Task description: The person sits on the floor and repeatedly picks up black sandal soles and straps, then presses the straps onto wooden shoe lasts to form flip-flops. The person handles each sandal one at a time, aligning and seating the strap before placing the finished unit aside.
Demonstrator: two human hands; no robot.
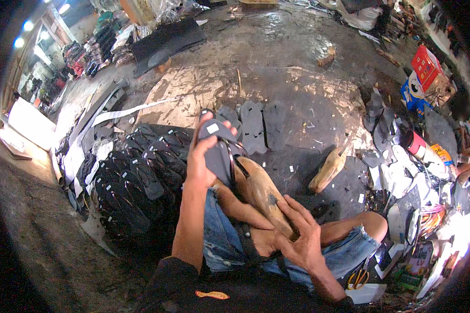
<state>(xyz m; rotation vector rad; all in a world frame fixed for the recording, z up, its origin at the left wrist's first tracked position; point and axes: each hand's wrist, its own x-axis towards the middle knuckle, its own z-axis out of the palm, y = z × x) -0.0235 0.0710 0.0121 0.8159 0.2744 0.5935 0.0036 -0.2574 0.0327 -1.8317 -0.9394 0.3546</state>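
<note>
Resting on the lap, a wooden shoe last (263, 195) is being steadied by the right hand (300, 235) closed around its heel while a dark sandal sole (218, 151), gripped by the left hand (201, 161), is being seated squarely over its toe.

I'm in a sandal workshop: stacked black rubber sandal soles (136, 182), carved wooden foot last (327, 169), offcuts etc. on dirty floor (277, 57).

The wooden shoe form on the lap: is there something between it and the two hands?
Nothing visible. The right hand already rests on the near end of the wooden shoe form. The left hand grips a dark sandal piece at the form's far end, so that piece lies against the wood there.
</note>
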